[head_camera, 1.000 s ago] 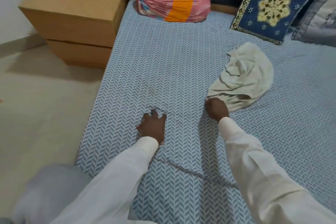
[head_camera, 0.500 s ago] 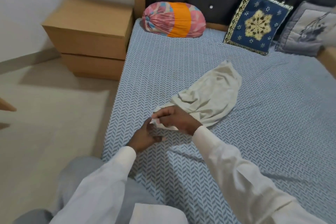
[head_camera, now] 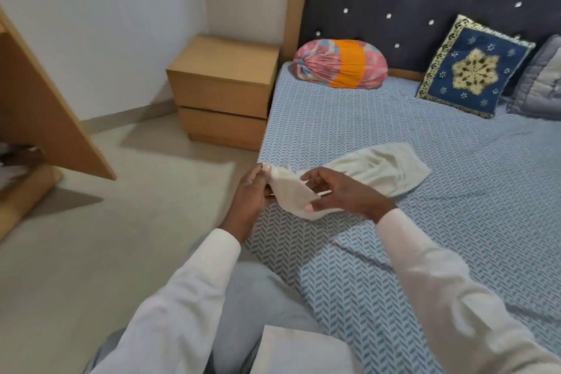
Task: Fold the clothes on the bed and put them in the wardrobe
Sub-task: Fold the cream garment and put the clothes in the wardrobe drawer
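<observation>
A cream-coloured garment (head_camera: 376, 170) lies stretched across the blue patterned bed sheet (head_camera: 425, 252), its near end lifted off the bed at the left edge. My left hand (head_camera: 252, 194) pinches that lifted end between thumb and fingers. My right hand (head_camera: 343, 191) holds the same end from the right, thumb under the cloth and fingers curled over it. The far part of the garment rests on the sheet. At the far left stands an open wooden wardrobe door (head_camera: 45, 106), with some dark clothes showing inside.
A wooden bedside cabinet (head_camera: 221, 91) stands against the wall left of the bed. A pink and orange bolster (head_camera: 340, 65), a blue embroidered cushion (head_camera: 473, 68) and a grey pillow (head_camera: 543, 82) lean at the dark studded headboard. Beige floor lies between bed and wardrobe.
My right hand dragged the garment toward the bed's left edge. My left hand left the sheet and took hold of the cloth's end. The view lifted and swung left, showing the wardrobe door.
</observation>
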A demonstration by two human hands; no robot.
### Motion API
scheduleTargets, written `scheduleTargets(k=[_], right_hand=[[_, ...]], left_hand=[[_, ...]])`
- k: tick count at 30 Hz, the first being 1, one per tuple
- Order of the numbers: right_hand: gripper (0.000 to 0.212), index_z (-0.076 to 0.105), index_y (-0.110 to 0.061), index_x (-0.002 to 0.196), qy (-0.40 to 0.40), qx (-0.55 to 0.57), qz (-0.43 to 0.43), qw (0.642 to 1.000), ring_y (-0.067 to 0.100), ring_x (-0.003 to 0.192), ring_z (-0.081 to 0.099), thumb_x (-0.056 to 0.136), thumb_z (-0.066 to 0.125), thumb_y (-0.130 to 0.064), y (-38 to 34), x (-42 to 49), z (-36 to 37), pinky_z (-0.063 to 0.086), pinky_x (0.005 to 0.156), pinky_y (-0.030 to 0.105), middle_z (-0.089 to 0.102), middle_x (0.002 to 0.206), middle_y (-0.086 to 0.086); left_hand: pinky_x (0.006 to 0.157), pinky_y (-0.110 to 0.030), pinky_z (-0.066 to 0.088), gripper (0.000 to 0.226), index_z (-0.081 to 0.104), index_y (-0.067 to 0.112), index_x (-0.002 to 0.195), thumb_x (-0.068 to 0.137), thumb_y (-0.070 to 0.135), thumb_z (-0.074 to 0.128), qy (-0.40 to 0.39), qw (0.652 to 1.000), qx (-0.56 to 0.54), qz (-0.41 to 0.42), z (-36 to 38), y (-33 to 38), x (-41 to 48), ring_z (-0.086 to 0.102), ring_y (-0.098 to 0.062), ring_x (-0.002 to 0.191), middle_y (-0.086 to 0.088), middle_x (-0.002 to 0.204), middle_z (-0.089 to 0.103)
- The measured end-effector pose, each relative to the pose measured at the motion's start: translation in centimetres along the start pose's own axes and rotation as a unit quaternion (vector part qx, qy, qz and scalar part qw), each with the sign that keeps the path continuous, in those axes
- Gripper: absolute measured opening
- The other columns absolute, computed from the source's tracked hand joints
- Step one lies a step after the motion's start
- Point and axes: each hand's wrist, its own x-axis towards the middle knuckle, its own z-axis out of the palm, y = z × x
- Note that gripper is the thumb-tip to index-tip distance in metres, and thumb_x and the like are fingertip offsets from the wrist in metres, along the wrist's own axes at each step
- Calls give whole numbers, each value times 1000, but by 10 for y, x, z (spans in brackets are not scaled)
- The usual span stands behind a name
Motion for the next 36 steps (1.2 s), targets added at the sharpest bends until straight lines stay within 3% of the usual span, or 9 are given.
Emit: scheduleTargets(k=[3,6,8,12,15,22,29,33,36], right_hand=[[79,47,-29,119,141,-156,-58,976,12,107,50,57,93,-45,-2,-5,25,45,92,32,50,117,-6],[107,34,-26,138,263,-273,-67,923,21,115,46,52,80,-68,-5,1,48,44,95,40,48,129,0],[99,32,-23,143,316,-313,-44,895,27,113,50,62,69,-65,-1,10,57,47,91,45,52,131,6],[28,65,-15,107,274,67,10,959,23,91,62,87,46,-18,-22,13,49,48,79,35,70,96,5],[19,64,-10,80,141,334,54,931,16,67,63,91,48,-6,-50,3,37,50,68,30,66,67,3],[22,71,-6,89,99,391,-36,915,26,73,64,71,61,-13,-95,-10,7,50,73,36,65,80,15],[23,66,-4,97,215,526,-87,818,31,78,65,87,47,-13,-36,-46,-49,55,77,40,67,85,16],[39,69,-10,104,268,415,92,864,32,83,64,75,64,-36,55,-58,-47,53,71,36,68,93,16],[43,62,-14,120,201,383,218,875,34,95,64,81,59,-32,98,-62,-32,54,79,47,69,105,16]], left_hand=[[81,-45,57,29,67,20,105,105,32,40,-2,1000,-26,7,7,19,-10,70,-31,97,-11,102,74],[89,-53,54,27,67,18,106,103,31,44,6,995,-101,0,15,36,-13,69,-34,98,-16,104,73],[88,-51,54,26,66,15,109,103,28,45,14,990,-139,6,18,47,-12,69,-32,95,-17,103,72],[87,-35,51,22,65,22,108,102,28,45,76,991,-107,38,5,54,4,63,-16,105,0,107,70],[83,-37,50,19,66,27,107,97,36,53,137,978,-157,4,-17,44,9,58,-15,109,5,110,66],[70,-33,52,34,67,11,100,96,42,53,17,962,-271,31,34,109,40,63,-21,78,-10,91,67],[85,-41,54,43,69,16,106,86,54,62,-166,983,-18,73,126,140,74,69,-19,92,-3,96,72],[84,-39,51,30,65,19,77,78,47,55,51,980,159,107,89,27,86,69,-27,90,-5,86,72],[86,-36,50,38,60,8,109,82,34,53,52,901,420,-102,47,-79,65,62,-35,105,-19,112,66]])
